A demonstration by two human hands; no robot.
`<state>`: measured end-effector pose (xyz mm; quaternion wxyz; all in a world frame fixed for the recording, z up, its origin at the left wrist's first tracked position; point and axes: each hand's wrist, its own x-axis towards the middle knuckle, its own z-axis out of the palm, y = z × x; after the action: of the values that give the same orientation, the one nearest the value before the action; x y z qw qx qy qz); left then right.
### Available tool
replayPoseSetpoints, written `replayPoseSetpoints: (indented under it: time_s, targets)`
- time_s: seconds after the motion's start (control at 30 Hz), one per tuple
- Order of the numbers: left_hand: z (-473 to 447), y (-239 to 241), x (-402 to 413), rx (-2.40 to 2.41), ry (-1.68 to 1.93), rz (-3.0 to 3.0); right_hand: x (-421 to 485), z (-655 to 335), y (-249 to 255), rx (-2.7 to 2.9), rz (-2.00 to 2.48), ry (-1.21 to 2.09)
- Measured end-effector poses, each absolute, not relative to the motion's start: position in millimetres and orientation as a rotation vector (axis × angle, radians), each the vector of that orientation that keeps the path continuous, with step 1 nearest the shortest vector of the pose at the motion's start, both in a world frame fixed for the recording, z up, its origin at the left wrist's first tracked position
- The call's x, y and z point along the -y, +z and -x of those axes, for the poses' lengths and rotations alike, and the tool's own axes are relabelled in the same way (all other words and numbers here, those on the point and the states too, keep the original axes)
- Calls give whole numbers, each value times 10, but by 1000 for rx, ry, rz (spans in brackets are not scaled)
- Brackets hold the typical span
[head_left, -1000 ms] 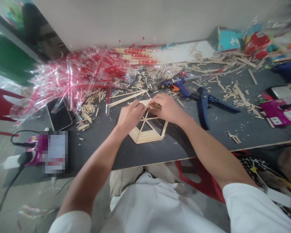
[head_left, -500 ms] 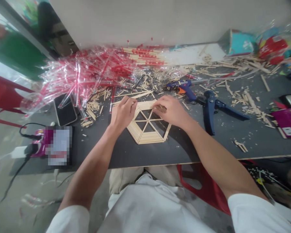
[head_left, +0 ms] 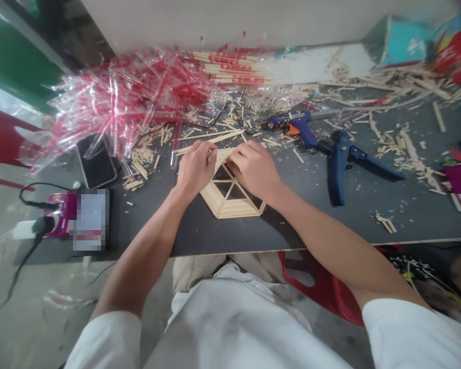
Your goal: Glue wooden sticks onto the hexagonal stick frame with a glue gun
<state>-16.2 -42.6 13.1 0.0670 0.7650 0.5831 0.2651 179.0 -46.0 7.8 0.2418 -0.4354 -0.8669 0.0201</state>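
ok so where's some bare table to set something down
Mostly bare tabletop shows between the stick frame and the near edge, between the pixelated device and the left forearm, and between the blue cutter and the small stick pile. The back is crowded: red wrappers, glue gun, stick scraps.

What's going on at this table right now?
A person has both bare hands at a six-sided frame of thin wooden sticks on a dark table. The left hand is at its far left, the right hand at its far right; whether either grips a stick is hidden. Rows of sticks line the near and near-left sides, with open gaps between the spokes. A blue glue gun and blue cutter lie to the right.
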Motion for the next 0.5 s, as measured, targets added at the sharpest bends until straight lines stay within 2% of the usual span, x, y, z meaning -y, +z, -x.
replayPoseSetpoints:
  time_s: [0.13,0.5]
  targets:
    - [149,133,430,-1749,783,-2292,466,-1755,50,2410,1199,-29]
    - [130,134,448,-1741,766,-2251,464,-1775,55,2358,1209,173]
